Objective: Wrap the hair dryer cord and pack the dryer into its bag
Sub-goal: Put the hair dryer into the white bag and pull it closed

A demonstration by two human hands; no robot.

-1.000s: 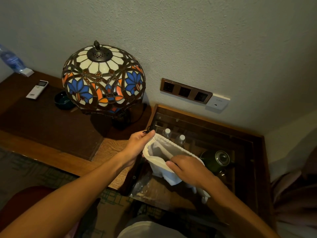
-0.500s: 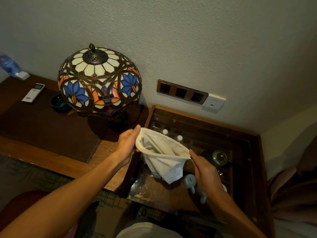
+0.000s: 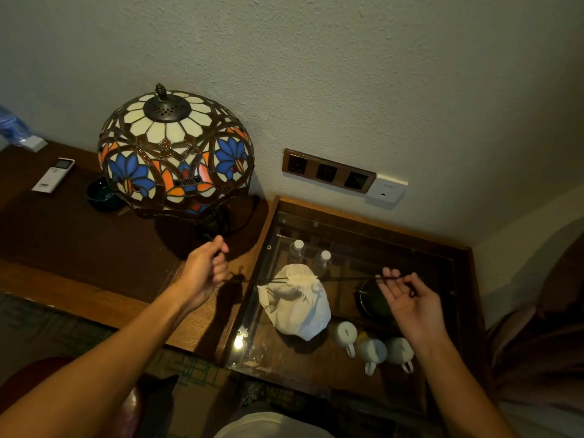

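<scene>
A white cloth drawstring bag (image 3: 297,303) hangs bulging above the glass-topped table (image 3: 373,226), its mouth gathered tight. Dark drawstrings (image 3: 344,278) run out taut from the mouth to both sides. My left hand (image 3: 205,268) grips the left string in a fist, over the wooden desk's edge. My right hand (image 3: 407,300) pinches the right string between thumb and fingers, palm up. The hair dryer and its cord are hidden, inside the bag or out of view.
A stained-glass lamp (image 3: 175,153) stands on the wooden desk (image 3: 79,248) by my left hand. A remote (image 3: 53,175) and dark bowl (image 3: 102,194) lie further left. Under the glass are two bottles (image 3: 297,249), a dark kettle (image 3: 373,300) and three mugs (image 3: 373,347). Wall sockets (image 3: 327,170) sit behind.
Both hands left the bag's open rim, took the drawstrings and pulled apart. The bag's mouth went from wide open to cinched, and the bag now hangs lower between my hands.
</scene>
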